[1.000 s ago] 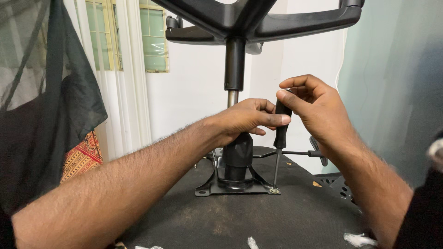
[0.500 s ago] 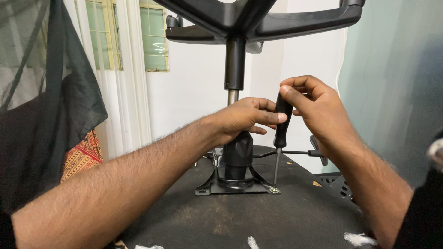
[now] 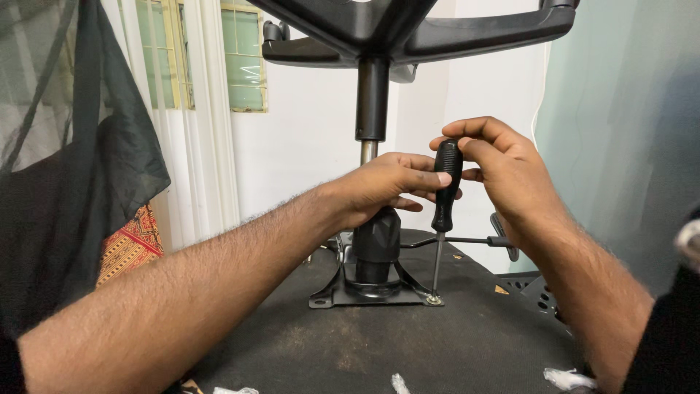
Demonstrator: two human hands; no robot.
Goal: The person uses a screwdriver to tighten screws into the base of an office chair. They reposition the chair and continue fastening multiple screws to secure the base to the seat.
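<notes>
A black-handled screwdriver (image 3: 445, 191) stands upright, its tip on a screw (image 3: 434, 299) at the front right corner of a black metal mounting plate (image 3: 329, 298). My right hand (image 3: 503, 171) grips the top of the handle. My left hand (image 3: 386, 186) reaches across and holds the handle's middle with its fingertips. The plate sits on the dark underside of an upturned chair seat (image 3: 379, 343). From the plate rises the black gas-lift column (image 3: 372, 95) up to the star base (image 3: 408, 33) overhead.
A thin lever (image 3: 467, 240) with a paddle end sticks out to the right of the mechanism. White scraps (image 3: 565, 378) lie on the seat's near edge. Dark cloth (image 3: 87, 146) hangs at the left, with a white wall and windows behind.
Both hands stay on the screwdriver; my right hand's fingers have shifted slightly around the handle top. The screwdriver tip stays on the screw.
</notes>
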